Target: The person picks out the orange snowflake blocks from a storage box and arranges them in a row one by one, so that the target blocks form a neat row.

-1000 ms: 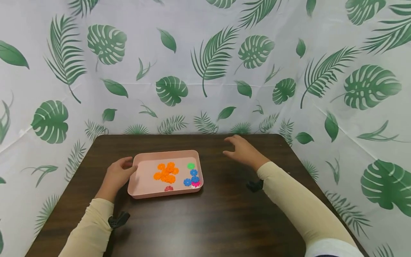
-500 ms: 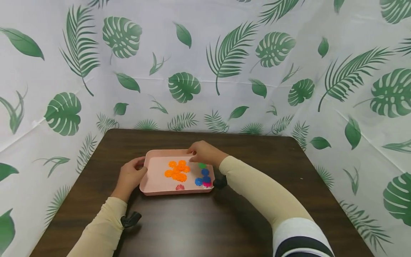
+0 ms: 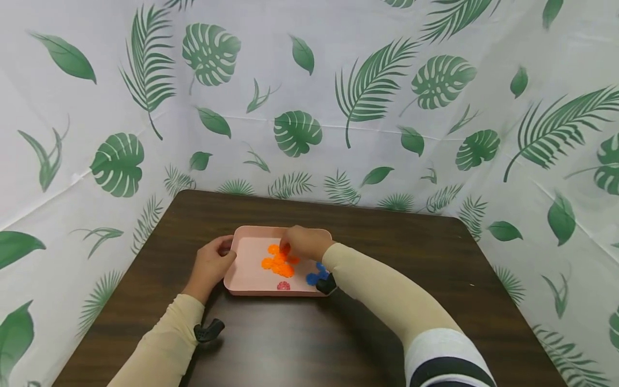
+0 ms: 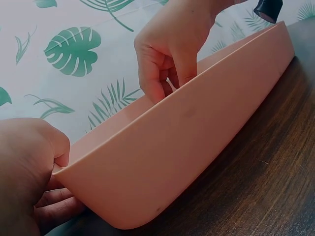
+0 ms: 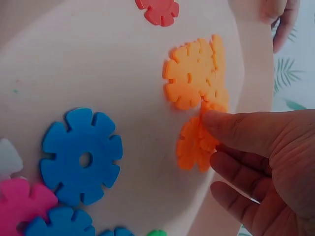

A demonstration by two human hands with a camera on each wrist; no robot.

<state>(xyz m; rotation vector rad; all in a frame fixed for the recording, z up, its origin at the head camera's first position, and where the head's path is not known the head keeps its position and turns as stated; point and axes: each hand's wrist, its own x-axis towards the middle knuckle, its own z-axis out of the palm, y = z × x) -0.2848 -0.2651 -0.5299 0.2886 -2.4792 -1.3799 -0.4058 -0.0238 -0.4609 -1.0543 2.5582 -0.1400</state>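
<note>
A shallow pink tray (image 3: 249, 263) lies on the dark wooden table. My left hand (image 3: 209, 266) grips its left end, thumb over the rim and fingers outside below it, as the left wrist view shows. Inside the tray my right hand (image 3: 306, 243) reaches down to a cluster of orange flower-shaped discs (image 5: 189, 73). Thumb and index finger pinch one orange disc (image 5: 208, 132) at the cluster's edge; the index finger is mostly hidden. The other fingers curl loosely beside it.
Also in the tray are a red disc (image 5: 160, 11), several blue discs (image 5: 64, 147), a pink disc (image 5: 22, 201), a white piece (image 5: 7, 157) and a partly visible green piece (image 5: 157, 232). Leaf-patterned cloth (image 3: 300, 64) hangs behind the table (image 3: 387, 247).
My right hand has come in from the right of the tray, over its far right corner and down onto the orange discs. The left hand stays at the tray's left end.
</note>
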